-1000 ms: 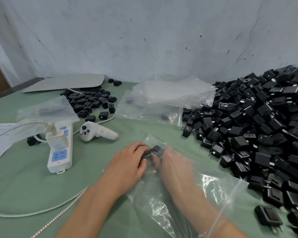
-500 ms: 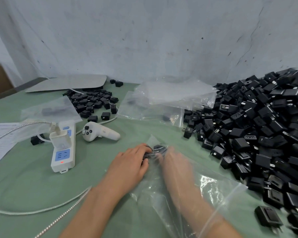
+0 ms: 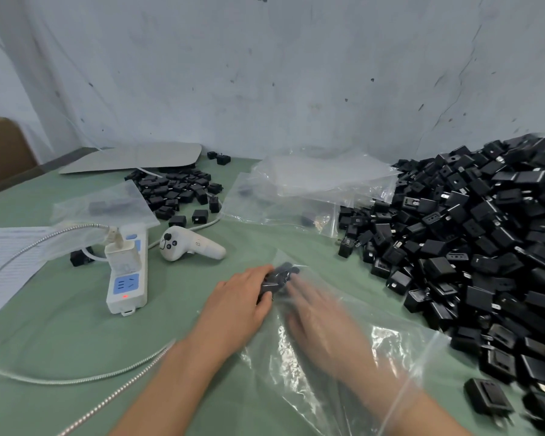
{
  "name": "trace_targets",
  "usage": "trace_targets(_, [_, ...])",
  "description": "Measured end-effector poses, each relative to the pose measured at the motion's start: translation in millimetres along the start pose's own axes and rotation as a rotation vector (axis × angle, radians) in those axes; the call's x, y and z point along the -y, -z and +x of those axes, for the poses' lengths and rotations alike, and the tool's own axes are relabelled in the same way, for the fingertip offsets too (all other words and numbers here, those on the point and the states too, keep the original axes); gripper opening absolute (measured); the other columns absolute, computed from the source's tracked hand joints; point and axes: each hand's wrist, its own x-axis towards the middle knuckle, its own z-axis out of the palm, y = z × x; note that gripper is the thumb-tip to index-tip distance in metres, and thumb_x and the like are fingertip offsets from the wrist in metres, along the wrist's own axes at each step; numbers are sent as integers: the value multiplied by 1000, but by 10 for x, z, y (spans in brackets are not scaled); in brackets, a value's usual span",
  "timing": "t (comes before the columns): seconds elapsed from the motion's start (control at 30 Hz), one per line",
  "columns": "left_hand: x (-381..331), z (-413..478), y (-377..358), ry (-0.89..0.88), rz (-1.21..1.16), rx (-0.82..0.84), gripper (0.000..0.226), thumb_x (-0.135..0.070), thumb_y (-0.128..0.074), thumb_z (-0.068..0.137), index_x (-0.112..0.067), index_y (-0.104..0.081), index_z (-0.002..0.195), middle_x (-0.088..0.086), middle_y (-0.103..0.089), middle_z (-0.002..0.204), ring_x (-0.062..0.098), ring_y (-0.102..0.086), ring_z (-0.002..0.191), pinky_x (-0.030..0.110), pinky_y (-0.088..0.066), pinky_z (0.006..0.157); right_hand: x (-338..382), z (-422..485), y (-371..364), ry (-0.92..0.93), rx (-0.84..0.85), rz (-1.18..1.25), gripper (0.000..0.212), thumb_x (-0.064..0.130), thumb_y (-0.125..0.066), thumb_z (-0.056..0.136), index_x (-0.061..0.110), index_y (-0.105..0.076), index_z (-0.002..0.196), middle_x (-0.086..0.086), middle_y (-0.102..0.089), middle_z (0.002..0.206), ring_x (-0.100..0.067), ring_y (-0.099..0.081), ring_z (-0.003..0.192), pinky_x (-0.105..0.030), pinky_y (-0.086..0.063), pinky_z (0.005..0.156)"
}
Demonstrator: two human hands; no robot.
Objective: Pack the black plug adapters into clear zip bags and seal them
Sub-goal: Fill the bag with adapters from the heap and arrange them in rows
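Filling the clear zip bag (image 3: 400, 338) lying flat on the green table (image 3: 76, 335), mouth nearest: right hand (image 3: 321, 328) deep inside, blurred, grip impossible to tell; left hand (image 3: 236, 303) outside, fingers curled round the bagged adapters (image 3: 279, 276) through the film at the far closed end. Next, probably: drawing the right hand out without dragging them back, then reaching to the loose heap (image 3: 485, 247) beyond

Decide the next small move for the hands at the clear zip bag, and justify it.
Probably draw the right hand out of the clear plastic zip bag: it lies inside the bag, while the left hand grips the black plug adapters at its far end.
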Motion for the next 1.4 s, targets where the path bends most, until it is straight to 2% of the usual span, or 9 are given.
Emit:
trace_targets(0.13, [-46, 97, -9, 22, 40, 3, 48, -32, -45, 100, -27, -37, 147, -5, -50, 137, 18, -47, 122, 35, -39, 101, -67, 111, -40, -23, 56, 20, 55, 47, -21, 106, 28, -26, 157, 8, -12, 167, -11, -22, 151, -37, -20, 123])
trace_targets(0.33, [-79, 176, -39, 81, 141, -4, 49, -34, -43, 99, -27, -34, 147, -1, -50, 134, 21, -47, 121, 35, -39, 99, -116, 114, -197, 8, -86, 32, 50, 35, -40, 106, 32, -31, 155, 13, -29, 161, -7, -42, 139, -26, -35, 113])
trace_targets(0.53, [-126, 195, -39, 125, 100, 24, 54, -26, -40, 99, -24, -27, 152, 1, -53, 134, 22, -46, 124, 37, -38, 103, -236, 153, -180, 47, 58, -81, 53, 43, -26, 107, 28, -16, 156, 2, -24, 162, -18, -35, 142, -35, -28, 118])
trace_targets(0.73, [22, -177, 71, 166, 127, -39, 59, -52, -35, 101, -26, -24, 153, -5, -37, 151, 16, -35, 138, 33, -32, 111, -208, 49, -163, 46, 10, -10, 50, 41, -23, 103, 32, -29, 152, 8, -36, 152, -14, -47, 128, -28, -39, 104])
trace_targets(0.87, [226, -552, 134, 221, 102, -35, 63, -57, -32, 99, -29, -21, 154, -8, -28, 156, 12, -28, 143, 29, -24, 116, -190, 122, -177, 10, 53, -116, 51, 44, -20, 104, 37, -22, 154, 2, -30, 160, -20, -38, 140, -39, -26, 116])
trace_targets(1.0, [348, -695, 194, 194, 20, -2, 58, -54, -34, 100, -29, -25, 152, -13, -33, 151, 8, -32, 138, 25, -22, 116, -163, 190, -186, 15, 87, -187, 55, 45, -19, 103, 33, -17, 156, -1, -30, 158, -21, -32, 142, -43, -21, 118])
trace_targets(1.2, [355, -732, 243, 129, -23, -42, 48, -50, -38, 100, -29, -41, 144, -14, -47, 138, 7, -46, 126, 28, -34, 109, -248, 56, -176, 64, 95, -94, 49, 39, -30, 105, 39, -24, 154, 7, -25, 161, -18, -33, 143, -35, -24, 117])
trace_targets(1.3, [321, -686, 263, 167, 2, -48, 70, -64, -22, 86, -27, -47, 140, -10, -55, 127, 13, -52, 117, 30, -38, 104, -246, 221, -82, 118, 104, -117, 47, 41, -28, 107, 34, -29, 153, 5, -30, 159, -18, -30, 145, -34, -23, 118])
trace_targets(1.4, [298, -661, 253, 229, 57, -27, 83, -67, -16, 76, -22, -51, 137, -2, -59, 122, 21, -56, 114, 35, -41, 100, -267, 440, 110, 199, 137, -123, 47, 35, -26, 109, 29, -28, 156, 3, -21, 165, -18, -23, 149, -30, -19, 122])
